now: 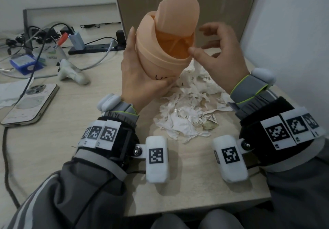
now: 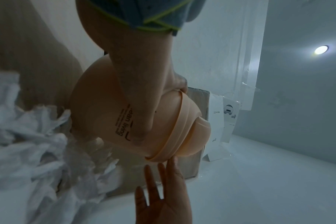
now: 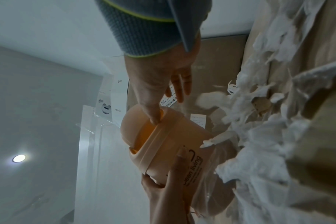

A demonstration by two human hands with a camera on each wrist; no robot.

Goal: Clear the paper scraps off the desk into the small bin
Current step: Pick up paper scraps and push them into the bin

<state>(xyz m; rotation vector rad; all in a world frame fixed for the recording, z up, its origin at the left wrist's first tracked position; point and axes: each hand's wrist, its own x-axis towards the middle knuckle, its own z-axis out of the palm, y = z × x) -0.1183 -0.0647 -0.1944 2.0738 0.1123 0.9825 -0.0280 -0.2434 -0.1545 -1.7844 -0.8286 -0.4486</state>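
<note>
Paper scraps (image 1: 185,114) lie in a loose white heap on the table (image 1: 53,150), between the two forearms and just below the raised small bin (image 1: 165,50). The peach bin is held off the table, tilted with its mouth toward the wearer; its swing lid (image 1: 179,13) is tipped up and back, exposing the orange interior. Left hand (image 1: 140,75) wraps the lower body of the bin, thumb and fingers (image 3: 180,157) curled around the wall beside the printed lettering. Right hand (image 1: 220,50) is relaxed and carries nothing: its thumb tip rests on the rim at about 3 o'clock of the opening, the other fingers (image 1: 210,29) spread free above.

Judged step: opening and readying the bin before loading. To do it well, keep the lid pushed fully back with the thumb, lower the mouth toward the heap, and gather scraps in compact pinches so that light shreds do not drift. The heap sits at 6 o'clock of both hands, near but untouched. None of it is visibly inside the bin yet.
</note>
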